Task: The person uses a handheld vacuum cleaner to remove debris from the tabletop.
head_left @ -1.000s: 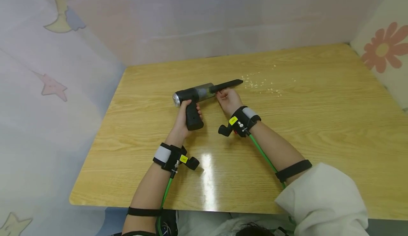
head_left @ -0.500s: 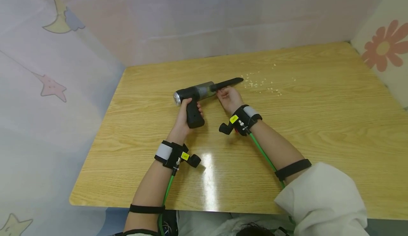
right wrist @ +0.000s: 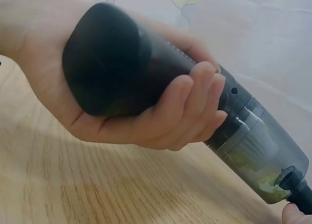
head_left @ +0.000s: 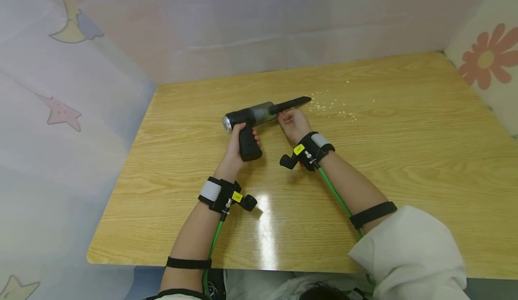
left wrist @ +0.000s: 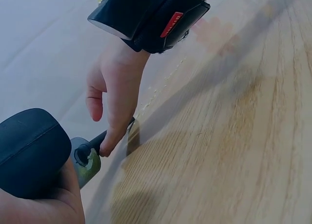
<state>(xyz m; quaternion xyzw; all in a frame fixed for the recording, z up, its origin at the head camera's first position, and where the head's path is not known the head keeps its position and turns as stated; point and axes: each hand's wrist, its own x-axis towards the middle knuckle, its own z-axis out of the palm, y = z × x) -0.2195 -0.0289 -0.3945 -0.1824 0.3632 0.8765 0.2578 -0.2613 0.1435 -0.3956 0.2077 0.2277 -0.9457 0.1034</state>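
- Black plastic, pistol-shaped handheld vacuum: you have it left of centre and towards the far edge of the light wood-grain surface, seemingly raised off it.
- Your left hand wraps its curled fingers round the thick black handle, probably because that grip carries the weight and sets the aim.
- Your right hand pinches the flat black tapered nozzle near its base, likely to steady it or adjust its fit; the fingers behind the nozzle are hidden.
- You have the nozzle pointing towards the right edge, its tip just beside scattered pale crumbs, which seems to suit reaching them.
- Yellow-green matter shows inside your clear plastic cup, mounted ahead of the handle, perhaps so that its contents stay visible.
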